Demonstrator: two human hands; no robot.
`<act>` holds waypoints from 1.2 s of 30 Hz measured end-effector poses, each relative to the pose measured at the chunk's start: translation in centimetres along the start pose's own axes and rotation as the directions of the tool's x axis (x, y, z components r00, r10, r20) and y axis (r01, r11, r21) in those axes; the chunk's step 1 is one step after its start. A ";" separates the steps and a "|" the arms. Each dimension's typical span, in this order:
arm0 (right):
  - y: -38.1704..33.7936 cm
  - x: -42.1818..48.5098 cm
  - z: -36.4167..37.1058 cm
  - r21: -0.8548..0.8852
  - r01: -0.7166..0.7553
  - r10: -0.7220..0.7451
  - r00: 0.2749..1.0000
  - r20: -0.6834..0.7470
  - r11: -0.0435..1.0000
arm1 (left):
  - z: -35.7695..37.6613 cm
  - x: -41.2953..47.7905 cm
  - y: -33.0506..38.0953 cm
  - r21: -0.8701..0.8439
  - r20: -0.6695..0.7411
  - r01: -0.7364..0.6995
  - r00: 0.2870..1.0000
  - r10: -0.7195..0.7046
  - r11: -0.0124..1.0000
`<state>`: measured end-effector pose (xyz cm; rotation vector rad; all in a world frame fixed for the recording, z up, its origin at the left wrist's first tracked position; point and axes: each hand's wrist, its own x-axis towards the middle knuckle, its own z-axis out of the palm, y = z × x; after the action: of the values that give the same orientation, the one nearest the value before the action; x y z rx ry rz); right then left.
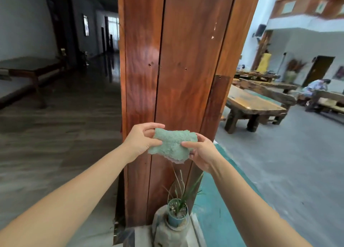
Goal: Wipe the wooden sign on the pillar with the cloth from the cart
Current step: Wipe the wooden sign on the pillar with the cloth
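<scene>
A pale green terry cloth [173, 144] is held up in front of the reddish wooden pillar [186, 60], low on its face. My left hand [140, 139] pinches the cloth's left edge and my right hand [202, 152] grips its right edge, so it is stretched between them. The pillar is made of tall vertical boards with a few small holes. No separate sign can be made out on it, and the cart is out of view.
A small potted plant [176, 209] in a blue pot stands on a stone base at the pillar's foot. Heavy wooden tables [255, 105] and a seated person [314, 87] fill the hall at right. A dark corridor with a bench [33, 69] runs at left.
</scene>
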<state>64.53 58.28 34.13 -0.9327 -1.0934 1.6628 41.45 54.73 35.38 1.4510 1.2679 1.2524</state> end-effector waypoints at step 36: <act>-36.3 15.6 7.8 -0.515 0.659 -0.675 0.712 0.192 0.548 | -6.7 25.5 29.2 0.216 -0.248 -0.506 0.799 0.548 0.835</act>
<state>62.79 78.08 69.14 -0.7200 -1.7013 0.6811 39.90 75.13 69.02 1.8520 1.1967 1.8474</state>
